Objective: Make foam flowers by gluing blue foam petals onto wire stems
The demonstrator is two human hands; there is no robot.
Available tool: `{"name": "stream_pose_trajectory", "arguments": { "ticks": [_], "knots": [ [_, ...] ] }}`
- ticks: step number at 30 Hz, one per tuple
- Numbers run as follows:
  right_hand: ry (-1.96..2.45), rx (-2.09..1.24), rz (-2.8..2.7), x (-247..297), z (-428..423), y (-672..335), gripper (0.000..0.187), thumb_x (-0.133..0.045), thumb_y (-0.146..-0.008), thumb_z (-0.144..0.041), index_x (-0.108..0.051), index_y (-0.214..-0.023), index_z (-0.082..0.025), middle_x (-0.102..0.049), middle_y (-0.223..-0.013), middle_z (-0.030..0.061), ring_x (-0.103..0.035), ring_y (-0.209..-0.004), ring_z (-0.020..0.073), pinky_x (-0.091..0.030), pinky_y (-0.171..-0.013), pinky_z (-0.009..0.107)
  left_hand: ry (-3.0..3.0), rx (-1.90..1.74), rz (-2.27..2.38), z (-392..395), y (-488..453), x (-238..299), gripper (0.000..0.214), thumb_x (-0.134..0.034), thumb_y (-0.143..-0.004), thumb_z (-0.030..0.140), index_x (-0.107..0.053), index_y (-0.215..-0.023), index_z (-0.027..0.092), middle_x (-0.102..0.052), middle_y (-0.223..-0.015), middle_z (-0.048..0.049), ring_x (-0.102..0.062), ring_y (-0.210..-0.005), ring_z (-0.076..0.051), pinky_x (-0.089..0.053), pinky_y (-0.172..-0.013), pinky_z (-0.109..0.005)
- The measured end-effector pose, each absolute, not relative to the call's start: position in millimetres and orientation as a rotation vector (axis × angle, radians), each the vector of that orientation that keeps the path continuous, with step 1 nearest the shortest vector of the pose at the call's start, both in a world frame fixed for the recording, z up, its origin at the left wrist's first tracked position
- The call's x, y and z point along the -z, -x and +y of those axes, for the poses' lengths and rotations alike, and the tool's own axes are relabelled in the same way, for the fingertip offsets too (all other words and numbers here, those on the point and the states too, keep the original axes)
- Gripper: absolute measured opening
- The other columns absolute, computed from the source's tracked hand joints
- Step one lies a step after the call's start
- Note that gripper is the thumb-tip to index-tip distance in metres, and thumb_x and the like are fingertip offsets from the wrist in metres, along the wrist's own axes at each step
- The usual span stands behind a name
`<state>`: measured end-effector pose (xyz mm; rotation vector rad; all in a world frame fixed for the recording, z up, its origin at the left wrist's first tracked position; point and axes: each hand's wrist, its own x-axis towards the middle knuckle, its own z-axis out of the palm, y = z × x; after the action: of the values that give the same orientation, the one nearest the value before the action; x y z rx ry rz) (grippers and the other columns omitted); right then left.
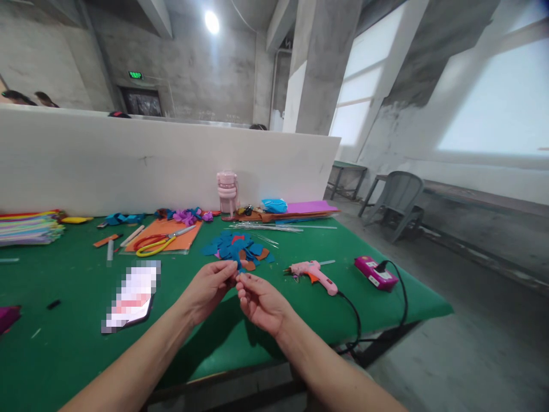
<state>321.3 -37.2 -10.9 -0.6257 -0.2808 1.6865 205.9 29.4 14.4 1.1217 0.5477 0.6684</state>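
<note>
Both my hands meet over the green table (77, 349), just in front of a heap of blue and brown felt pieces (237, 248). My left hand (210, 288) is curled, its fingertips pinched on a small blue felt piece (237, 264). My right hand (259, 301) faces it with its fingertips pinched at the same spot. The two hands touch at the fingertips. Most of the pinched piece is hidden by the fingers.
A pink glue gun (312, 272) lies right of my hands, its cable running to a pink power strip (375, 272). Scissors (159, 241) rest on an orange sheet. A phone (132, 297), a pink bottle (227, 193), stacked coloured sheets (28, 228) and a grey chair (397, 200) stand around.
</note>
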Motion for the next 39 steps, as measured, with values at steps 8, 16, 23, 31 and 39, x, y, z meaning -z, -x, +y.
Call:
{"name": "stream_pose_trajectory", "arguments": {
  "ticks": [8,16,23,31,39],
  "knots": [
    [0.561,-1.716,-0.277,12.9,-36.2,-321.8,0.012,-0.066,-0.074,-0.015,-0.059,-0.082,-0.009,-0.063,-0.059,-0.0011,-0.059,-0.047,0.0051,-0.051,-0.046,0.013,-1.067,-0.712,0.567,30.0,-208.9,-8.6,0.025,-0.069,-0.067,0.032,-0.066,-0.080,0.011,-0.057,-0.057,0.0003,-0.050,-0.053,-0.007,-0.040,-0.056,-0.018],
    [0.554,-1.709,-0.332,13.1,-37.9,-321.1,0.019,-0.070,-0.070,-0.020,-0.059,-0.082,-0.010,-0.063,-0.062,-0.0017,-0.060,-0.050,0.0049,-0.051,-0.050,0.013,-1.031,-0.733,0.586,30.2,-211.3,-6.3,0.025,-0.072,-0.062,0.032,-0.066,-0.075,0.012,-0.058,-0.057,0.0005,-0.050,-0.051,-0.007,-0.040,-0.054,-0.019],
    [0.690,-1.627,-0.509,16.3,-38.1,-325.4,0.028,-0.072,-0.067,-0.026,-0.056,-0.086,-0.013,-0.064,-0.070,-0.0001,-0.063,-0.056,0.0081,-0.052,-0.053,0.017,-1.108,-0.821,0.584,33.0,-207.3,-12.6,0.023,-0.072,-0.062,0.031,-0.058,-0.060,0.013,-0.052,-0.055,0.0027,-0.044,-0.054,-0.006,-0.036,-0.053,-0.018],
    [0.846,-1.449,-0.695,12.4,-38.5,-321.0,0.036,-0.073,-0.061,-0.037,-0.055,-0.082,-0.014,-0.063,-0.068,0.0005,-0.061,-0.056,0.0096,-0.051,-0.057,0.022,-1.141,-0.829,0.595,33.4,-206.1,-10.2,0.027,-0.072,-0.062,0.030,-0.050,-0.058,0.014,-0.047,-0.053,0.0055,-0.041,-0.052,-0.006,-0.034,-0.051,-0.019],
    [0.986,-1.135,-0.802,15.2,-35.4,-311.6,0.028,-0.075,-0.057,-0.033,-0.059,-0.070,-0.013,-0.058,-0.059,-0.0013,-0.055,-0.051,0.0084,-0.049,-0.049,0.021,-1.199,-0.859,0.671,25.2,-211.2,-7.0,0.033,-0.072,-0.060,0.031,-0.043,-0.058,0.016,-0.046,-0.052,0.0069,-0.042,-0.051,-0.007,-0.032,-0.050,-0.018]
  ]
}}
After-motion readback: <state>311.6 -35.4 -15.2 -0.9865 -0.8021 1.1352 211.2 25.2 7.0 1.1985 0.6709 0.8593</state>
